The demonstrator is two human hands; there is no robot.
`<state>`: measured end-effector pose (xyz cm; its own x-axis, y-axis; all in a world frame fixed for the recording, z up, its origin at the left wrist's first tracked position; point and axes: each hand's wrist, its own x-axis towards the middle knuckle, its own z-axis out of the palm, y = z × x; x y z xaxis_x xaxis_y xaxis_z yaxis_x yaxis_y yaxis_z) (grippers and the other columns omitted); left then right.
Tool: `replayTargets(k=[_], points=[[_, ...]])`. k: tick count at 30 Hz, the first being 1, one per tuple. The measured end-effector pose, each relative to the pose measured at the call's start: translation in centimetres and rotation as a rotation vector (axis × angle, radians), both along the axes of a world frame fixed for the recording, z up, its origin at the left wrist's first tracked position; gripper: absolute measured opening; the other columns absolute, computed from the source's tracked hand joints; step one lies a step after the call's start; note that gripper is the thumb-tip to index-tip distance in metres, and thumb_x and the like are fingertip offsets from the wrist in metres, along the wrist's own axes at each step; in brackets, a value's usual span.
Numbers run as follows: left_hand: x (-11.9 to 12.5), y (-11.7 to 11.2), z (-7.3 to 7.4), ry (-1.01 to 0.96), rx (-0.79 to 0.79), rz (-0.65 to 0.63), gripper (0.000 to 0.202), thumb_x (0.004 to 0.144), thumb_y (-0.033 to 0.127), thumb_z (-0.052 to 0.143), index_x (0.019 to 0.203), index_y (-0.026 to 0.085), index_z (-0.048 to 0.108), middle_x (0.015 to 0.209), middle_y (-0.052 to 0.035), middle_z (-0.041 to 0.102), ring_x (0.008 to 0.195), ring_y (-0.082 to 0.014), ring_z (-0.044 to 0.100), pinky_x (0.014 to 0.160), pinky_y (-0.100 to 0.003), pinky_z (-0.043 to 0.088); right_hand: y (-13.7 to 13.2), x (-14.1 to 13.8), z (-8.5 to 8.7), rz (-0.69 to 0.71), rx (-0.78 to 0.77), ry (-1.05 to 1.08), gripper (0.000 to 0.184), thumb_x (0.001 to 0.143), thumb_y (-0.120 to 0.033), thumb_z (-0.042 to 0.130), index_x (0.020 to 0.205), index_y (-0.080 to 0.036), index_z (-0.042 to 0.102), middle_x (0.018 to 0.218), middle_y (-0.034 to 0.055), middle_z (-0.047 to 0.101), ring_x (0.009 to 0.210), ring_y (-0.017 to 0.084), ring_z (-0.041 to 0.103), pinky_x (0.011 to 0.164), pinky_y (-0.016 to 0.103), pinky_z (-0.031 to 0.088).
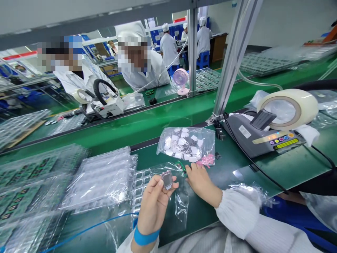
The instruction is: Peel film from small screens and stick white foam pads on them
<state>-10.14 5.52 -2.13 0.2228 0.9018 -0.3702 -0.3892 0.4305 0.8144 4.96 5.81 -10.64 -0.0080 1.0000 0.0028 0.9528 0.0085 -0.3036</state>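
My left hand [155,202] is raised above the green bench, its fingers closed round a small square silver part [167,179] held at the fingertips. A blue band circles that wrist. My right hand [200,181] lies palm down on the bench just right of it, fingertips pinched at a small green piece [182,166] next to pink bits [207,160]. A clear bag of small white squares [186,144] lies just beyond both hands. A clear tray with small pockets [142,182] sits under the left hand.
Stacked clear trays [101,179] and trays of dark parts [23,186] fill the left. A tape dispenser with a big roll [265,131] and its cable stand right. A green conveyor belt [163,117] runs across; two people in white lean in opposite, beside a pink fan [181,80].
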Motion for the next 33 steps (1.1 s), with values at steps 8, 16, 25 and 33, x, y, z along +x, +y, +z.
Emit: replayTargets(k=[8, 16, 25, 33], points=[[-0.9, 0.9, -0.6, -0.083, -0.019, 0.073, 0.018, 0.073, 0.032, 0.068, 0.074, 0.018, 0.057, 0.081, -0.0029, 0.071, 0.074, -0.0144, 0.065, 0.082, -0.031, 0.050, -0.2, -1.0, -0.2, 0.096, 0.013, -0.086, 0.030, 0.078, -0.031, 0.067, 0.102, -0.015, 0.060, 0.092, 0.0092, 0.061, 0.088, 0.025, 0.056, 0.077, 0.039, 0.041], [0.2, 0.9, -0.7, -0.103, -0.048, 0.011, 0.014, 0.073, 0.027, 0.066, 0.071, 0.018, 0.055, 0.082, -0.0033, 0.070, 0.080, -0.0164, 0.064, 0.086, -0.036, 0.048, -6.4, 1.6, -0.2, 0.158, 0.002, -0.026, 0.008, 0.080, -0.016, 0.062, 0.087, -0.020, 0.061, 0.080, 0.0032, 0.059, 0.075, 0.021, 0.054, 0.069, 0.034, 0.039], [1.8, 0.5, -0.6, -0.089, -0.060, -0.071, 0.013, 0.072, 0.027, 0.066, 0.076, 0.018, 0.057, 0.083, -0.0046, 0.069, 0.078, -0.0162, 0.063, 0.081, -0.034, 0.048, -5.5, 4.0, -1.4, 0.253, 0.059, 0.000, 0.040, 0.085, -0.004, 0.047, 0.116, -0.029, 0.054, 0.083, 0.0022, 0.053, 0.074, 0.017, 0.050, 0.063, 0.028, 0.039], [1.8, 0.1, -0.7, 0.064, 0.088, -0.053, 0.020, 0.060, 0.019, 0.076, 0.075, 0.018, 0.062, 0.085, -0.0013, 0.062, 0.073, -0.0121, 0.056, 0.072, -0.027, 0.047, -7.3, 5.0, -1.2, 0.196, 0.052, 0.070, 0.040, 0.067, -0.018, 0.077, 0.102, -0.021, 0.058, 0.088, 0.0040, 0.054, 0.079, 0.021, 0.054, 0.066, 0.033, 0.044]])
